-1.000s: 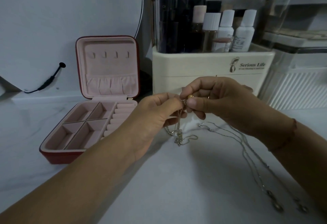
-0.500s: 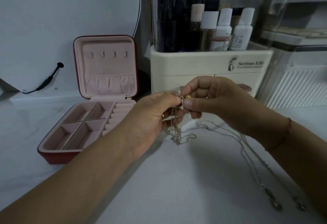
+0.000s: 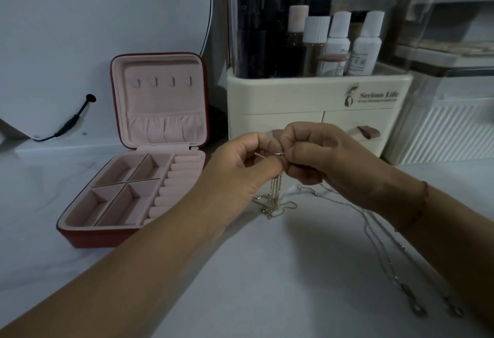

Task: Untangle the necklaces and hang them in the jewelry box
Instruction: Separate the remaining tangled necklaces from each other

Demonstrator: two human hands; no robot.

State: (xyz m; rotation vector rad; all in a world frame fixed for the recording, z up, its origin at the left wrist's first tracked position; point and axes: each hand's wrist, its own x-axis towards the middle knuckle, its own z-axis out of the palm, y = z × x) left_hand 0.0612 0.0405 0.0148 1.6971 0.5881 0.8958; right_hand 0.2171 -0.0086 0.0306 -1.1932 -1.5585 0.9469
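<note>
My left hand (image 3: 242,166) and my right hand (image 3: 318,156) meet at the table's middle and pinch the top of a gold necklace (image 3: 276,193) by its clasp. Its chain hangs down between them and its lower end pools on the white table. A silver necklace (image 3: 374,236) lies stretched out on the table to the right, partly under my right forearm, with pendants near the front right. The red jewelry box (image 3: 93,236) stands open at the left, pink inside, with small hooks (image 3: 163,81) in its upright lid and nothing hanging on them.
A cream cosmetics organizer (image 3: 307,102) with several bottles stands right behind my hands. A round mirror (image 3: 93,30) with a black cable leans at the back left. A ribbed white container (image 3: 449,134) stands at the back right.
Both hands have shifted slightly up and closer together at the clasp, and the gold chain hangs a little higher. The silver necklace and the box have not moved.
</note>
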